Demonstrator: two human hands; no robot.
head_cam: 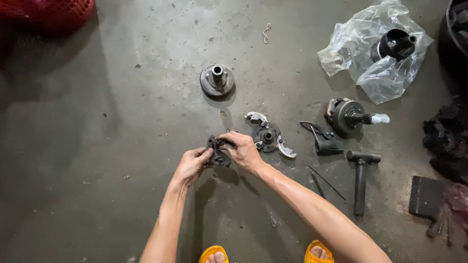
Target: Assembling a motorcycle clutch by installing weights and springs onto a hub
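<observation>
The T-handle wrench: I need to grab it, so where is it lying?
In the head view, the T-handle wrench lies on the concrete floor beyond the right forearm, below the pulley assembly.

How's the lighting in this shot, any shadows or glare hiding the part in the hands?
Head view: soft, dim light; faint shadows under the arms on the floor; mild glare on the plastic bag; corners darken. The dark part between left hand and right hand shows little detail.

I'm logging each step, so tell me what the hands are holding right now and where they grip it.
Both hands hold one small dark metal part above the floor: the left hand pinches its left edge, the right hand wraps fingers over its top and right side.
</observation>
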